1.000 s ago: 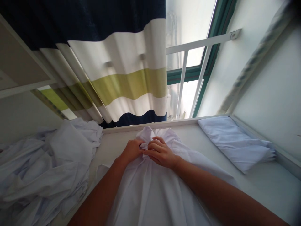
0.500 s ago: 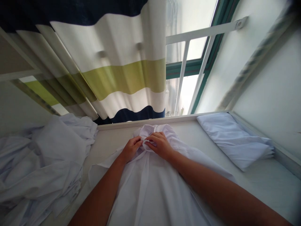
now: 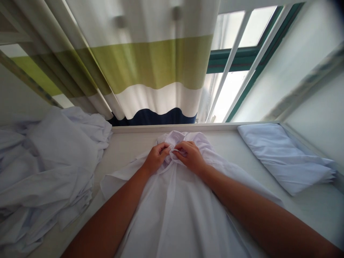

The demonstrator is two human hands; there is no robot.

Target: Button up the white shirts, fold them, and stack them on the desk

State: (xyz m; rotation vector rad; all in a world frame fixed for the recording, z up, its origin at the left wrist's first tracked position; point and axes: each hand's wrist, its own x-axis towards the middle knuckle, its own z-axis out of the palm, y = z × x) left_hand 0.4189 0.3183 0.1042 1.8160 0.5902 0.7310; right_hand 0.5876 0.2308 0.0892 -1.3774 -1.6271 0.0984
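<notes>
A white garment [image 3: 174, 215] lies spread on the pale table [image 3: 126, 150], its collar end pointing toward the window. My left hand [image 3: 156, 159] and my right hand [image 3: 191, 156] meet at that collar end, fingers pinched on the cloth where the two front edges come together. Both forearms lie over the garment's body.
A heap of crumpled white cloth [image 3: 45, 168] fills the left side. A folded white stack [image 3: 285, 157] rests at the right by the wall. A striped curtain [image 3: 150, 61] and a window with a green frame [image 3: 242, 57] stand behind the table's far edge.
The view has tipped down and shifted, so the curtain and window sit higher in frame. My hands stay pinched at the collar end, with small finger shifts.
</notes>
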